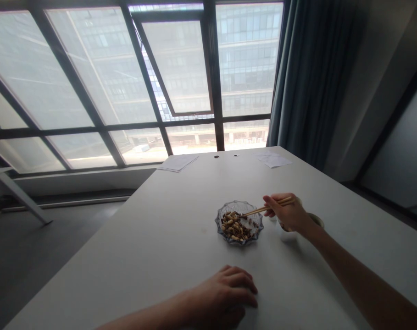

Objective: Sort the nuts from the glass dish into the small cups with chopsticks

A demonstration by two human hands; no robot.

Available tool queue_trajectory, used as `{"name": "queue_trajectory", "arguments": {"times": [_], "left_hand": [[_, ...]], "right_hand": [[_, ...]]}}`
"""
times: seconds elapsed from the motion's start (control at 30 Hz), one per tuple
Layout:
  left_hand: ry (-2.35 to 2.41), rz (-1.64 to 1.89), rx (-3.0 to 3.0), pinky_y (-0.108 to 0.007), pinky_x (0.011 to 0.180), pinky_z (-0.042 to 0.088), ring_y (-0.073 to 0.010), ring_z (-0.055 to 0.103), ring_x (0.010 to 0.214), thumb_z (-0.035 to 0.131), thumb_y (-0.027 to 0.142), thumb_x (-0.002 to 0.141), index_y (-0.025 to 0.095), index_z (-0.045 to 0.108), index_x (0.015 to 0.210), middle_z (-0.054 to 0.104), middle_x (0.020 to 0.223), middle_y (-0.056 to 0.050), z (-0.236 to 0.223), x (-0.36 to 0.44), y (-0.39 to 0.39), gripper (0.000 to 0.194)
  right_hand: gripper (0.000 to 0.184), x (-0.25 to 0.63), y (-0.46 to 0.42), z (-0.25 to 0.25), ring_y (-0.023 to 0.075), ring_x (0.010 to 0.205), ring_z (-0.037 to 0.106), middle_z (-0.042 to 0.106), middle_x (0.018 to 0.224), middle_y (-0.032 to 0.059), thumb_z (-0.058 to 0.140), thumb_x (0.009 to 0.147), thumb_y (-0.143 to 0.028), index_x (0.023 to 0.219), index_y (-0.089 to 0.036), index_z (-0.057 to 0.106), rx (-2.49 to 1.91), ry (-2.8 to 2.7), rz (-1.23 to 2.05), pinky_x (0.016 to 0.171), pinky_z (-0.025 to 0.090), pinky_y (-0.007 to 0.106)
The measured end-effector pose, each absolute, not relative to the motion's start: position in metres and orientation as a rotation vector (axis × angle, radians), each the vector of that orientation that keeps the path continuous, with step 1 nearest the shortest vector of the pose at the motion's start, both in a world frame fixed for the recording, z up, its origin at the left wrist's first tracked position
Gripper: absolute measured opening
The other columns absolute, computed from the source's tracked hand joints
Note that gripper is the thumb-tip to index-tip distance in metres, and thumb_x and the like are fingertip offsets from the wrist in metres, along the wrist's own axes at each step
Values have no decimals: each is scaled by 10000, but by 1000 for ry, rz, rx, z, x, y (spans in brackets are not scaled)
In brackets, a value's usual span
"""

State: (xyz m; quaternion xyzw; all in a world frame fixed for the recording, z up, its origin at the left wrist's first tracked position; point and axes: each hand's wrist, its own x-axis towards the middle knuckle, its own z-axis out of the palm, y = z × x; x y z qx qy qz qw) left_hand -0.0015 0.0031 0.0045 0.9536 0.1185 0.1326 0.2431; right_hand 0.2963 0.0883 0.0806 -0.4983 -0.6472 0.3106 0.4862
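Observation:
A pair of wooden chopsticks [258, 210] is held in my right hand [289, 214], with the fingers closed around it. Their tips reach into a scalloped clear glass bowl [219, 231], touching or just above a mix of what look like peanuts and dark striped seeds [234, 226]. Most of the mix lies toward the left and front of the bowl. Behind my right hand and wrist stand containers; the rim of one round container [316, 221] shows, the rest is mostly covered. My left hand [225, 293] lies on the table in front of the bowl, empty, fingers loosely bent and apart.
The white table [153, 243] stretches away to a large window [177, 68] with one tilted pane. Paper sheets [178, 162] lie at its far left corner, more paper [273, 159] at the far right. A dark blue curtain [308, 91] hangs on the right.

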Motion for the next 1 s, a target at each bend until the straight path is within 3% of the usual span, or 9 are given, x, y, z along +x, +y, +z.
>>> {"name": "queue_trajectory", "arguments": {"times": [0.13,0.37,0.63,1.0], "left_hand": [[321,333,2606,-432,1200,432,-270,597,1360,643,162,945,266,633,1293,690,1371,-79,7,-2,3,364],[317,386,2588,-422,1198,434,-263,612,1341,644,165,938,265,646,1292,702,1349,-69,6,-3,3,368],[331,363,2610,-423,1196,432,-261,608,1349,654,153,928,273,636,1281,699,1354,-66,5,-3,3,373],[328,346,2600,-419,1202,425,-267,601,1356,658,157,937,273,633,1294,694,1360,-76,7,-2,3,376]], "right_hand": [[581,322,87,103,288,625,794,796,717,118,737,872,-750,767,-181,776,-1219,-1458,613,548,640,334],[486,358,80,131,274,551,764,767,627,91,740,910,-656,731,-205,765,-1401,-1412,272,503,597,321],[448,361,82,131,270,555,769,748,585,56,725,915,-588,640,-235,693,-1531,-1482,280,509,596,316],[452,352,80,129,271,573,770,761,629,68,740,915,-626,715,-220,731,-1392,-1462,350,509,607,318]]}}
